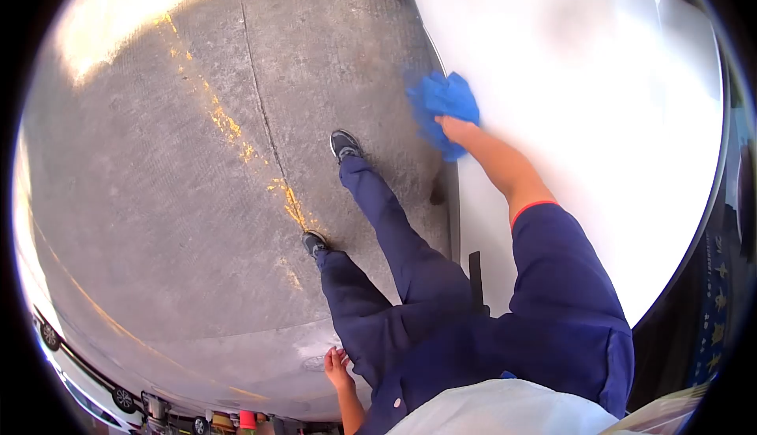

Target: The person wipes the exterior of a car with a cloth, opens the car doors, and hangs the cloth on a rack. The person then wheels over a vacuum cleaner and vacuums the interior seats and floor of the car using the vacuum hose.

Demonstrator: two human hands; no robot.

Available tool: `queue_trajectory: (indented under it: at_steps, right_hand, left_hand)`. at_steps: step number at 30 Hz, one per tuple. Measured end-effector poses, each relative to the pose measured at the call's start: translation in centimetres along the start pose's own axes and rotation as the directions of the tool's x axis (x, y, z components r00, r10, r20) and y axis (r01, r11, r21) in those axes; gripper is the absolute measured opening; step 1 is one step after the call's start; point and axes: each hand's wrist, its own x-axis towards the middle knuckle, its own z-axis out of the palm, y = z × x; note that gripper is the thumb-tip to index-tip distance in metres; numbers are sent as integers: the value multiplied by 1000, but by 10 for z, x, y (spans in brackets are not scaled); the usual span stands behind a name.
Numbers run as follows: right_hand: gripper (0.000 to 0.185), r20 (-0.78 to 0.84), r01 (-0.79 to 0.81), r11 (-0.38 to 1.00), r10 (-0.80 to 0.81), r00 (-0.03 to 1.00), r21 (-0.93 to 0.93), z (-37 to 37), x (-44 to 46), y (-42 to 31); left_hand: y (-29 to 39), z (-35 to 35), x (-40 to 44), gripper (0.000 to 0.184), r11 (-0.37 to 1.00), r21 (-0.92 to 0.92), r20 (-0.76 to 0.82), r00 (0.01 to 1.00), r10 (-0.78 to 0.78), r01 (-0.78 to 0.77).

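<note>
A bunched blue cloth [451, 104] lies against the edge of a large white glossy panel [599, 135]. My right hand [456, 129] is closed on the cloth, and most of its fingers are hidden by the folds. Part of the cloth hangs past the panel's edge over the floor. Down by my thigh, at the bottom of the view, my left hand [337, 362] hangs with its fingers loosely bent and apart, holding nothing.
Grey concrete floor [173, 222] with a worn yellow line [225, 124] lies left of the panel. My shoes [344, 144] stand on it. White cars [83, 392] and a red object [247, 419] are at the lower left.
</note>
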Motion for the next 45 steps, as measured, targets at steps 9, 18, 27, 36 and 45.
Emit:
queue_trajectory:
  at_steps: [9, 18, 27, 36, 45]
  right_hand:
    - [78, 617, -47, 938, -187, 765, 342, 108, -327, -193]
    - [68, 423, -206, 908, 36, 905, 364, 172, -575, -301]
    - [72, 293, -609, 771, 548, 784, 186, 82, -763, -364]
    - [71, -178, -816, 169, 981, 82, 553, 232, -874, -511]
    - [70, 68, -579, -339, 897, -438, 742, 452, -926, -669]
  left_hand:
    - [9, -33, 19, 30, 986, -96, 58, 988, 140, -134]
    - [-11, -113, 102, 29, 933, -219, 202, 922, 330, -286]
    - [-80, -208, 107, 27, 958, -123, 286, 915, 283, -258]
    - [23, -128, -3, 34, 774, -74, 642, 564, 520, -629]
    - [-71, 157, -269, 59, 713, 31, 998, 64, 19, -700]
